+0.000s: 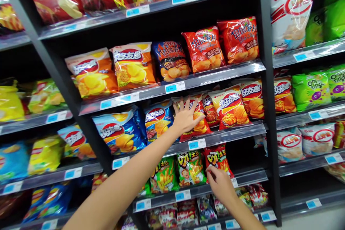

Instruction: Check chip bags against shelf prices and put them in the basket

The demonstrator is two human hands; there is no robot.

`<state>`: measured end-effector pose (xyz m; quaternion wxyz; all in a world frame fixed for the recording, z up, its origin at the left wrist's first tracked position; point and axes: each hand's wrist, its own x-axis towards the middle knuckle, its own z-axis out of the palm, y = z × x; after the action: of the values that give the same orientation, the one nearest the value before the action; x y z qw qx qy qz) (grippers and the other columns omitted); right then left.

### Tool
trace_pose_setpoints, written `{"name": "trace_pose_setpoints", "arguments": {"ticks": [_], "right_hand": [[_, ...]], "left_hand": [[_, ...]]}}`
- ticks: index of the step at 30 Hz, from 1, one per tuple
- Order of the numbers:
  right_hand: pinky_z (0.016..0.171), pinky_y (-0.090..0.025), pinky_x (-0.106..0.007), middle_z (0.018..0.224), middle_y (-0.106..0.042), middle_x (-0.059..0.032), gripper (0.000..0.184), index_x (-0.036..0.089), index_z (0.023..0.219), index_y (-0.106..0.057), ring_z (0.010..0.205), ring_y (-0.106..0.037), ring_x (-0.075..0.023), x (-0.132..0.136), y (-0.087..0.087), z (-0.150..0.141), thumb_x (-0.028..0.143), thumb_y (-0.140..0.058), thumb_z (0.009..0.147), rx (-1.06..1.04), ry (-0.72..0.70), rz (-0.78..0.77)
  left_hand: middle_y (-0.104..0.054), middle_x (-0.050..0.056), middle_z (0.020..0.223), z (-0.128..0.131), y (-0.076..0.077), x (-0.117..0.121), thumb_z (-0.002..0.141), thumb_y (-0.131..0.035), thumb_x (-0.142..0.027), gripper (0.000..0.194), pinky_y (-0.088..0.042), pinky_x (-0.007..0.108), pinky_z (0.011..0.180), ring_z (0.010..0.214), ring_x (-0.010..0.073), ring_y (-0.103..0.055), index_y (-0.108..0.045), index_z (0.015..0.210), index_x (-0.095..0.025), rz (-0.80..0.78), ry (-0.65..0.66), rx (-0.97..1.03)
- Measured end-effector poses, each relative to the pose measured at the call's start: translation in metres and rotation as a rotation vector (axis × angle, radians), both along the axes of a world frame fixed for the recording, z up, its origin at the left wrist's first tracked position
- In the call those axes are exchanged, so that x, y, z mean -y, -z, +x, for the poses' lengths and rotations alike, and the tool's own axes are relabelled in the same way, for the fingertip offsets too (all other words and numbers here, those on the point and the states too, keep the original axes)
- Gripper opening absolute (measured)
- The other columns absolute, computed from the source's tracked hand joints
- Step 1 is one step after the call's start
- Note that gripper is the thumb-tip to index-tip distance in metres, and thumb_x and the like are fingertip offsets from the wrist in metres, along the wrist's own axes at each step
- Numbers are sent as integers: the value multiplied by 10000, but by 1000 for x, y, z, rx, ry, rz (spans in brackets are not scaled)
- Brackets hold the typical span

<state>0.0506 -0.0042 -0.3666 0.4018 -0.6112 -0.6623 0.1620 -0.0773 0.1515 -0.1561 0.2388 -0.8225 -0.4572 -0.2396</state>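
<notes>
My left hand (pixel 185 116) is spread open, its fingers lying against the front of a red chip bag (pixel 201 124) on the middle shelf. A blue chip bag (pixel 159 116) leans just left of it, and an orange-and-white chip bag (pixel 230 106) stands to its right. Lower down, my right hand (pixel 221 184) is in front of a red snack bag (pixel 219 156), with its fingers curled in together. Nothing shows between those fingers. Whether they touch the bag I cannot tell. A green snack bag (pixel 191 169) is beside it on the left.
Dark shelves with clear front edges (pixel 172 86) and price tags (pixel 196 144) run across the view. Above are orange chip bags (pixel 133 64) and red potato chip bags (pixel 203 48). A dark upright (pixel 271 115) divides off the right bay, which has green ring-snack bags (pixel 311 88).
</notes>
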Motion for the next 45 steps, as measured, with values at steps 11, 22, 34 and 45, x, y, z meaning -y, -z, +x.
{"name": "trace_pose_setpoints", "arguments": {"ticks": [11, 22, 34, 45], "right_hand": [[736, -449, -299, 925, -759, -58, 281, 224, 1034, -730, 851, -706, -236, -3, 1, -1, 232, -456, 971, 16, 1, -18], [766, -445, -263, 956, -765, -30, 243, 247, 1045, -738, 885, -705, -208, -6, 0, -7, 178, -518, 968, 53, 0, -26], [743, -430, -273, 990, -756, -33, 216, 259, 1047, -720, 932, -696, -216, 6, -11, -11, 286, -509, 1008, 351, -155, -211], [1065, -432, -477, 1379, -463, -189, 563, 196, 1422, -520, 1289, -484, -343, -35, 17, 46, 313, -697, 901, 381, 228, 29]], "left_hand": [[-337, 188, 1614, 23, 22, -4, 957, -336, -677, 819, -146, 659, 1182, 1430, 471, -333, -294, 1610, -184, 108, -85, 90], [-335, 144, 1625, 23, 25, -7, 957, -360, -648, 788, -132, 645, 1196, 1465, 440, -289, -259, 1621, -237, 86, -77, 120], [-155, 30, 1689, 4, 50, 50, 910, -375, -689, 802, 71, 701, 1172, 1555, 407, 50, -233, 1612, -327, -114, 200, 62], [-639, 127, 1238, -48, 341, 251, 972, -539, -175, 331, -548, 385, 996, 1163, 217, -636, -575, 1298, -218, -425, 262, 762]]}}
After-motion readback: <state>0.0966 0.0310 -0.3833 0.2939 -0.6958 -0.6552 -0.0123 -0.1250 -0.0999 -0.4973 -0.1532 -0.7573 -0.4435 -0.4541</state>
